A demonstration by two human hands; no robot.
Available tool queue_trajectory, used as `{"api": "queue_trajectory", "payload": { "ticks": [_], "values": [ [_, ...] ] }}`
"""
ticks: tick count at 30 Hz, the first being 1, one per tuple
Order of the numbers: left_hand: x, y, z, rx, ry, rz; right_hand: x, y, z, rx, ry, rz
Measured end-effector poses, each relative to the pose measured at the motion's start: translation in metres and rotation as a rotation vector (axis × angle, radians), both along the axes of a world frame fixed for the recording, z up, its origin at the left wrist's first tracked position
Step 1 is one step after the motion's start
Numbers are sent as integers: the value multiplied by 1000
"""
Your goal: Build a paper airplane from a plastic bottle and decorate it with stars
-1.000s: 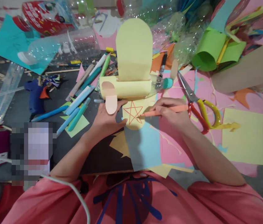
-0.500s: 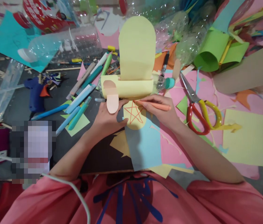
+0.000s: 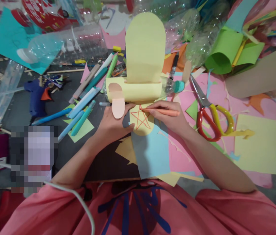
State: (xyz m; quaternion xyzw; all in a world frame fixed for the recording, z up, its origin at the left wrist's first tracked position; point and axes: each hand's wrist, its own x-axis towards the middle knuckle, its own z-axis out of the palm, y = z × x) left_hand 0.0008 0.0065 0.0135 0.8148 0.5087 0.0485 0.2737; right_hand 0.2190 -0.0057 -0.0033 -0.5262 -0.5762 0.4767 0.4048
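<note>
My right hand grips an orange marker, its tip on a rounded piece of yellow paper bearing a red-orange outlined star. Along that paper's left edge lies my left hand, thumb and index finger spread apart; its other fingers are partly hidden. Just above both hands rests a clear bottle with a teal cap, wrapped in pale yellow paper. A long round-ended yellow panel extends from the wrap's far side. A pale pink rounded strip hangs over my left hand.
Scissors with red and yellow handles lie right. Several markers and a blue glue gun lie left. Clear bottles stretch across the back. Blue paper, pink paper and a yellow sheet cover the front and right.
The marker tip has shifted slightly downward within the star's upper part. My left hand stays nearly still, and the view has shifted slightly.
</note>
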Motion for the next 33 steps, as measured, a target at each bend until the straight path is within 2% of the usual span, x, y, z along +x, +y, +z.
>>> {"api": "queue_trajectory", "payload": {
  "ticks": [6,15,25,30,33],
  "values": [
    [2,1,2,-1,4,9,1,-1,1,-23,-8,34],
    [-1,1,-4,16,7,-9,-1,0,-1,27,-3,-56],
    [0,1,-2,7,4,2,1,1,4,-65,1,25],
    [-1,0,-4,20,-4,-9,-1,1,2,-17,16,-56],
    [-2,0,-5,22,-4,-14,-1,1,1,-8,12,-59]
  ]
}}
